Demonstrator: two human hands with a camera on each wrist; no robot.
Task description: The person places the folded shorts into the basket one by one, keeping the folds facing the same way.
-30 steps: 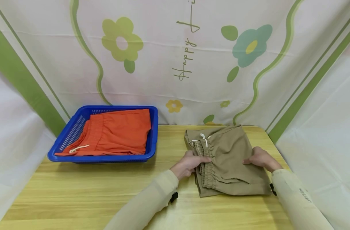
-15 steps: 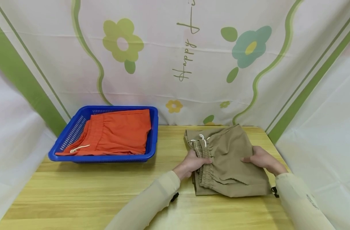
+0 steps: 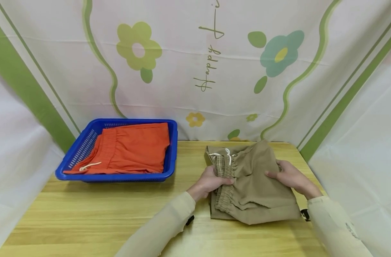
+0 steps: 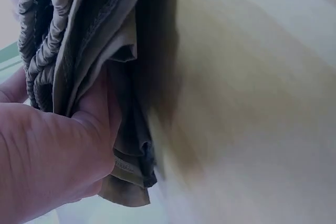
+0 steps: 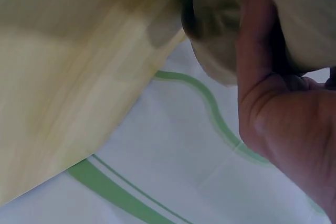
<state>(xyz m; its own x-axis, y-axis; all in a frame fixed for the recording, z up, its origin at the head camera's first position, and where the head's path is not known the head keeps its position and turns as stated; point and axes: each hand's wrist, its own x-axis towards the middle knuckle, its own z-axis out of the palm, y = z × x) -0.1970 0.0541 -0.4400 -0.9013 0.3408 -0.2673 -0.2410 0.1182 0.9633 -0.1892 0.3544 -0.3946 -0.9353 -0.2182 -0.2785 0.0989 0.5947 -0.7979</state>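
Note:
Folded khaki shorts (image 3: 256,185) with a gathered elastic waistband and a white drawstring are at the right of the table in the head view. My left hand (image 3: 211,181) grips the waistband side, thumb on top and fingers beneath. In the left wrist view, the left hand (image 4: 58,156) has its fingers tucked between the stacked layers of cloth. At the opposite side my right hand (image 3: 290,175) grips the shorts, its thumb over the top layer. The right wrist view shows the right hand (image 5: 283,103) with fingers inside the folds of the khaki cloth (image 5: 215,30).
A blue plastic basket (image 3: 115,177) stands at the left of the wooden table (image 3: 118,214). Folded orange shorts (image 3: 137,146) with a pale drawstring lie in it. A flower-printed white curtain (image 3: 179,71) hangs behind the table and along both sides.
Both hands have shifted slightly left with the khaki shorts. The front of the shorts' top layer now bulges a little nearer to me. The basket and orange shorts stay put.

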